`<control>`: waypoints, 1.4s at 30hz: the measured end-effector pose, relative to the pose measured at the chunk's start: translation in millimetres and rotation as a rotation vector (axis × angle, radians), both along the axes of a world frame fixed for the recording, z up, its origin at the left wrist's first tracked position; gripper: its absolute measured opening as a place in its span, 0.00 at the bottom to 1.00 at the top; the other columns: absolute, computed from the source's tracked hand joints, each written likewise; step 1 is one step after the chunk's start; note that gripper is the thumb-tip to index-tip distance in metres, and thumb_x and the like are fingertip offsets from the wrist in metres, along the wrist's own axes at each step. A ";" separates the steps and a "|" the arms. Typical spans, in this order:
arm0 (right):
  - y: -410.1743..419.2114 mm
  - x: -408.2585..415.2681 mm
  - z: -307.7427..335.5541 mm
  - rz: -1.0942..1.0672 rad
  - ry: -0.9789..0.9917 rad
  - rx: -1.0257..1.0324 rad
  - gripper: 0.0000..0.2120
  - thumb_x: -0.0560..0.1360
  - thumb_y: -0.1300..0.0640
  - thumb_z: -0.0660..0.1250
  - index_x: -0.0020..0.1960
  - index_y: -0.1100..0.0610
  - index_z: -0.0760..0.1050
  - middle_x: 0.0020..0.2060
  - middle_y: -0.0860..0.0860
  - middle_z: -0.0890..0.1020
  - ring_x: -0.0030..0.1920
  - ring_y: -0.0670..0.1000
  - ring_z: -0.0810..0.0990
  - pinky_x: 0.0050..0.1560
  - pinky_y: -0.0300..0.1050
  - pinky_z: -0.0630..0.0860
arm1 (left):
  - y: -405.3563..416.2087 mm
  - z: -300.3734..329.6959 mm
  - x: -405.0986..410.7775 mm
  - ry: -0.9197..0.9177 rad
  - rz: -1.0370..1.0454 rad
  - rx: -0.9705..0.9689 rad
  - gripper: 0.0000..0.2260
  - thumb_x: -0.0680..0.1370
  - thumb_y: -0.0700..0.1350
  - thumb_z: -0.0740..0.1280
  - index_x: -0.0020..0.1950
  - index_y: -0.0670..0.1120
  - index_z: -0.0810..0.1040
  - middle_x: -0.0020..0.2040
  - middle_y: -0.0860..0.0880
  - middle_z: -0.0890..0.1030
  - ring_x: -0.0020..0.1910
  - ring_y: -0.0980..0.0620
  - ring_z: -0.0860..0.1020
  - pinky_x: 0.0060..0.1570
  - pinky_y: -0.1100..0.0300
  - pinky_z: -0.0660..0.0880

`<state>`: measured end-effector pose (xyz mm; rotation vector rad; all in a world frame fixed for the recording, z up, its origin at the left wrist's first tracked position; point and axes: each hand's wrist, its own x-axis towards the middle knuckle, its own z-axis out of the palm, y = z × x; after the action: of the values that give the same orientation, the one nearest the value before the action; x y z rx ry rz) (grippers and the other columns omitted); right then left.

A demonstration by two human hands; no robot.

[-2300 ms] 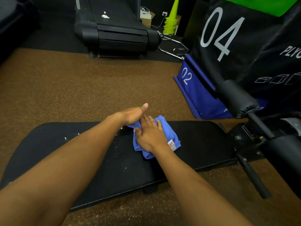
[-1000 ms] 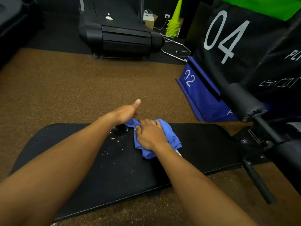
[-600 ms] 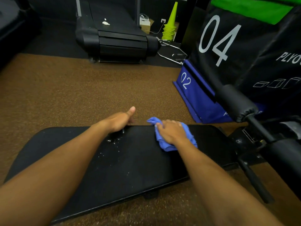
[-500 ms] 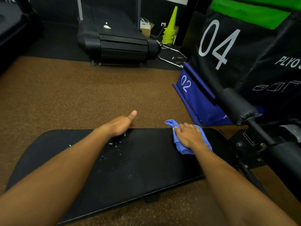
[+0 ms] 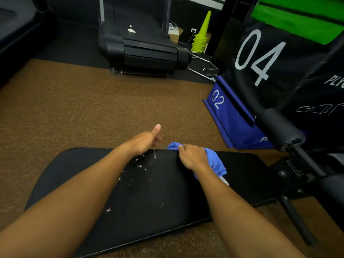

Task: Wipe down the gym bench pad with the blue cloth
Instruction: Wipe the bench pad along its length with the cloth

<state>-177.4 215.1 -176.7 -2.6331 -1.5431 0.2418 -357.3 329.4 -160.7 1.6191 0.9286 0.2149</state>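
The black gym bench pad [image 5: 167,192] lies low across the brown floor in front of me. White specks [image 5: 143,165] dot its middle near the far edge. My right hand [image 5: 193,157] grips the bunched blue cloth [image 5: 216,162] with curled fingers and presses it on the pad's far edge, right of centre. My left hand [image 5: 145,140] sits at the far edge just left of the cloth, thumb up, its fingers curled over the edge and partly hidden.
The bench's black foam roller [image 5: 279,127] and metal frame stick out at the right. Behind them stand a blue box marked 02 [image 5: 229,116] and a black box marked 04 [image 5: 270,62]. A treadmill [image 5: 147,53] and stacked yellow-green cones [image 5: 202,36] are farther back.
My right hand slid the cloth rightward along the pad away from my left hand, then came partway back to the left at the far edge. My left hand stayed at the edge.
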 end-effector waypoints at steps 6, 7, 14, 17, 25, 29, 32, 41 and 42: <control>36.7 -67.7 15.1 0.165 0.124 -0.096 0.22 0.82 0.50 0.50 0.64 0.56 0.77 0.64 0.61 0.78 0.64 0.63 0.75 0.60 0.52 0.70 | 7.9 5.9 -22.7 -0.052 0.050 0.066 0.29 0.82 0.67 0.46 0.52 0.52 0.81 0.58 0.47 0.83 0.61 0.50 0.79 0.71 0.50 0.67; 42.6 -75.2 15.5 0.195 0.150 -0.107 0.22 0.82 0.49 0.50 0.65 0.54 0.77 0.65 0.60 0.77 0.65 0.63 0.75 0.60 0.52 0.70 | 8.7 7.3 -25.5 -0.058 0.050 0.071 0.29 0.82 0.67 0.46 0.53 0.52 0.81 0.59 0.47 0.83 0.61 0.50 0.79 0.70 0.51 0.67; 38.1 -48.9 16.7 0.165 0.299 -0.207 0.37 0.77 0.31 0.43 0.71 0.51 0.73 0.68 0.58 0.75 0.68 0.61 0.72 0.65 0.54 0.68 | 15.4 3.9 -19.6 0.004 -0.019 0.078 0.36 0.73 0.77 0.46 0.52 0.53 0.82 0.59 0.51 0.83 0.62 0.52 0.78 0.73 0.47 0.65; 22.6 -18.5 16.4 0.121 0.230 -0.217 0.35 0.80 0.34 0.43 0.70 0.55 0.74 0.68 0.59 0.75 0.69 0.60 0.71 0.68 0.56 0.66 | 7.8 4.9 -3.7 0.081 -0.098 0.118 0.40 0.75 0.76 0.45 0.59 0.50 0.83 0.63 0.52 0.82 0.66 0.52 0.76 0.72 0.49 0.64; -26.2 72.2 8.4 0.046 0.081 -0.148 0.31 0.82 0.39 0.43 0.68 0.53 0.76 0.67 0.56 0.77 0.69 0.59 0.72 0.70 0.56 0.62 | -29.0 14.8 40.1 0.199 -0.154 0.211 0.35 0.80 0.70 0.44 0.65 0.50 0.81 0.68 0.52 0.79 0.69 0.51 0.74 0.68 0.53 0.63; -38.3 100.7 7.7 0.068 0.043 -0.136 0.31 0.82 0.40 0.43 0.65 0.53 0.78 0.64 0.55 0.80 0.65 0.58 0.74 0.67 0.56 0.63 | -46.7 18.8 63.4 0.284 -0.152 0.278 0.35 0.81 0.68 0.44 0.63 0.48 0.82 0.68 0.49 0.79 0.68 0.49 0.74 0.66 0.55 0.64; -51.3 130.0 11.2 0.056 0.026 -0.130 0.30 0.82 0.40 0.43 0.62 0.53 0.79 0.62 0.56 0.80 0.63 0.59 0.76 0.65 0.56 0.65 | -62.2 21.4 86.6 0.355 -0.154 0.322 0.37 0.81 0.69 0.43 0.63 0.46 0.82 0.70 0.45 0.77 0.69 0.46 0.73 0.67 0.52 0.65; -58.9 173.7 5.8 0.002 -0.020 -0.146 0.32 0.81 0.40 0.42 0.64 0.56 0.78 0.63 0.58 0.79 0.64 0.60 0.75 0.66 0.57 0.63 | -75.2 28.7 100.4 0.452 -0.105 0.336 0.34 0.82 0.66 0.44 0.61 0.47 0.82 0.69 0.44 0.77 0.68 0.45 0.74 0.68 0.50 0.66; -58.5 171.2 4.9 0.008 -0.026 -0.136 0.32 0.81 0.40 0.42 0.63 0.56 0.79 0.62 0.58 0.80 0.63 0.59 0.76 0.65 0.57 0.63 | -75.4 29.0 102.7 0.466 -0.108 0.345 0.34 0.82 0.66 0.44 0.62 0.46 0.82 0.70 0.44 0.76 0.69 0.45 0.73 0.68 0.50 0.66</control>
<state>-6.2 156.6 -171.8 -2.7427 -1.5995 0.3258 -254.6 254.0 -131.7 2.0845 1.1980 -0.0904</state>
